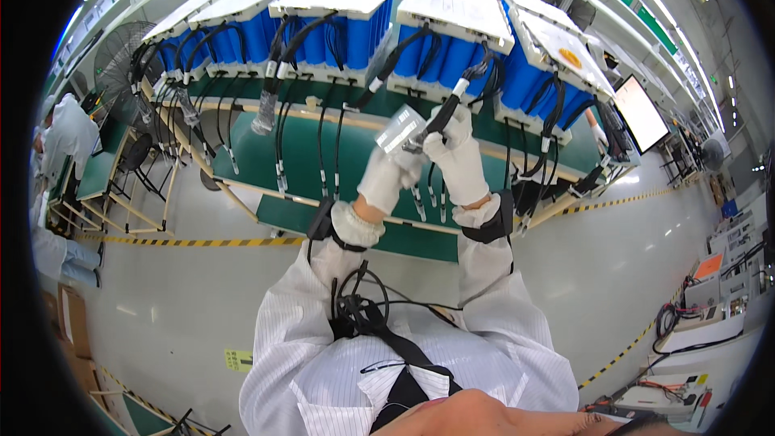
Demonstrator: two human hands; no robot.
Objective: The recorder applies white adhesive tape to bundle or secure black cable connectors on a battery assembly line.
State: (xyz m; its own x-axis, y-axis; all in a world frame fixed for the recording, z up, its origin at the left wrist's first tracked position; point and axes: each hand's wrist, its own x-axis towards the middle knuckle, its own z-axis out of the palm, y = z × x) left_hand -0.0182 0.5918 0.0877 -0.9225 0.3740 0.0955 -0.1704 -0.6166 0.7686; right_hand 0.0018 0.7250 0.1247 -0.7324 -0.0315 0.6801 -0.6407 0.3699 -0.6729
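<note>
My left hand [390,175], in a white glove, is closed on a clear, shiny plastic bag [401,131]. Beside it, the white-gloved right hand [457,158] grips a thick black cable [443,115] near its end. That cable rises to a black-and-white connector [461,85] in front of a blue battery pack [437,57] with a white top. The bag's lower part meets the cable end between both hands; whether it covers the end is hidden by my fingers. Similar clear plastic wraps another cable end [263,113] to the left.
More blue battery packs [353,42] stand in a row on a green-topped bench [311,141], with thin black leads hanging over its front edge. A lit screen [641,113] is at the right. At the far left, a person in white [69,137] is near another bench [101,165].
</note>
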